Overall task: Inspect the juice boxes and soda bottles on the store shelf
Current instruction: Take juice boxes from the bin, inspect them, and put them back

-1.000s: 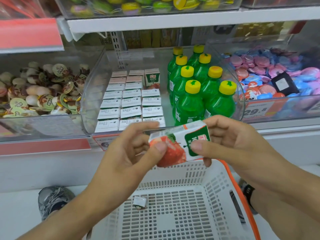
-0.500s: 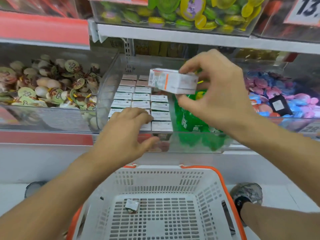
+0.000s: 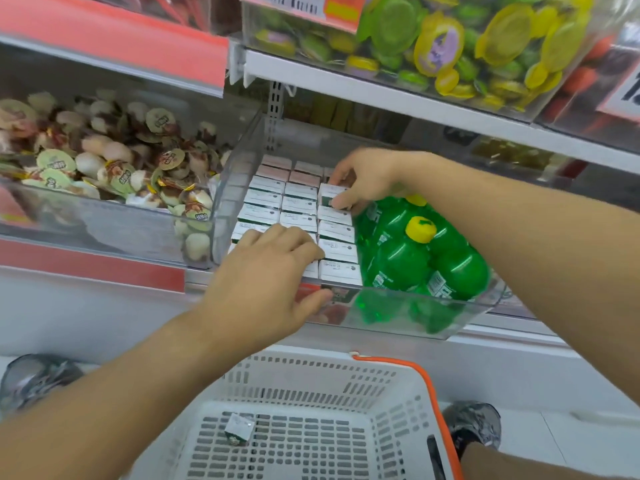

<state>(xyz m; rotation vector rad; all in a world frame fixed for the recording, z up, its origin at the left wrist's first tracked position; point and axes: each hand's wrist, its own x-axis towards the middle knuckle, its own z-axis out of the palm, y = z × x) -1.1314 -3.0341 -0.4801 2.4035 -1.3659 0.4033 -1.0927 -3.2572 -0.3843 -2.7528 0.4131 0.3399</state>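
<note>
Clear plastic bins line a store shelf, the one at 9 o'clock heaped with foil-lidded cups (image 3: 114, 168). In the middle bin (image 3: 239, 188), juice boxes (image 3: 299, 202) stand packed in rows, white tops up. The left hand (image 3: 266, 285) rests on the bin's front edge at 6 o'clock of the rows, fingers loosely bent over the nearest boxes, thumb against the clear wall, gripping nothing. The right hand (image 3: 363, 181) reaches in at 12 o'clock, fingertips pinching one box (image 3: 330, 195) in the right-hand row. Green soda bottles (image 3: 415, 261) with yellow caps crowd just at 3 o'clock of the boxes, under the right forearm. A white basket (image 3: 311, 382) with an orange handle sits below.
</note>
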